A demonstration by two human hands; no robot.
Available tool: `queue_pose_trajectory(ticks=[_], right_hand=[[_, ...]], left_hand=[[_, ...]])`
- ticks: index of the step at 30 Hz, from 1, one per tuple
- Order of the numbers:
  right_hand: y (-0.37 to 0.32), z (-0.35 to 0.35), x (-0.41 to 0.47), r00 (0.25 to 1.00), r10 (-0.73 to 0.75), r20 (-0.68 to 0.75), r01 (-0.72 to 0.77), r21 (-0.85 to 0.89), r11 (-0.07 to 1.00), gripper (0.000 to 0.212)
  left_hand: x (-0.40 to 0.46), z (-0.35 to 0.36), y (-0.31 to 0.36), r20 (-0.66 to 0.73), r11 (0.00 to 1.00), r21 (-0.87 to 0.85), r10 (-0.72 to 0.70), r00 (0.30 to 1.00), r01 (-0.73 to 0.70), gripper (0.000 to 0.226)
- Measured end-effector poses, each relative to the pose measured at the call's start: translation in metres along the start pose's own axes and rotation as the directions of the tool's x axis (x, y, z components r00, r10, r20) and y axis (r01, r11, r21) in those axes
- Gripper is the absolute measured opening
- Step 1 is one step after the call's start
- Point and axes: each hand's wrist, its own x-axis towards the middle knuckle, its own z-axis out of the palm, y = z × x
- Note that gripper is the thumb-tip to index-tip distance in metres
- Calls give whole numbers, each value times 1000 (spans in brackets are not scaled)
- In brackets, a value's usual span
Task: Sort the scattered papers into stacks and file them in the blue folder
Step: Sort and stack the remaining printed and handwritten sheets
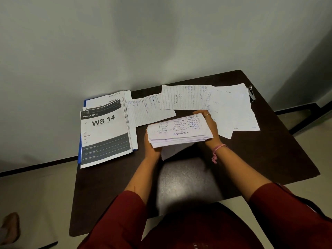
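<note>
I hold a thick stack of handwritten papers (179, 131) above the middle of the dark table (269, 159). My left hand (151, 148) grips the stack's left end from below. My right hand (209, 126) grips its right end, fingers over the far edge. The blue folder (79, 155) lies at the table's left, mostly covered by printed sheets, the top one (105, 133) reading "WS 14". Loose lined sheets (181, 97) lie along the far edge, and a larger white sheet (231, 112) lies at the right. Another sheet (172, 151) lies under the held stack.
A stapler (251, 93) sits at the table's far right corner. A grey wall stands close behind the table. A bare foot (10, 228) shows on the floor at the lower left. The table's near part is dark bare wood.
</note>
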Motion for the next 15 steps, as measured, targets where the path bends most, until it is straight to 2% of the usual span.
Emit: queue_pose_trajectory(ticks=[1,3,5,7,15], right_hand=[[-14,0,0,988,-135,-75,139,50,989,10],[-27,-1,7,973,-209,-102,218,94,971,22],[-30,-3,5,982,-179,-58,187,158,970,27],[-20,-3,9,995,-100,-9,100,185,978,24],[2,-4,17,987,97,131,-112,116,987,18]], left_hand=[[2,1,-1,3,999,25,-27,1000,27,21],[0,3,7,29,997,-32,-75,997,76,25],[-1,5,10,69,976,-109,-181,981,187,25],[0,5,6,85,964,-116,-230,969,239,24],[-8,3,-8,152,917,-69,-378,913,392,23]])
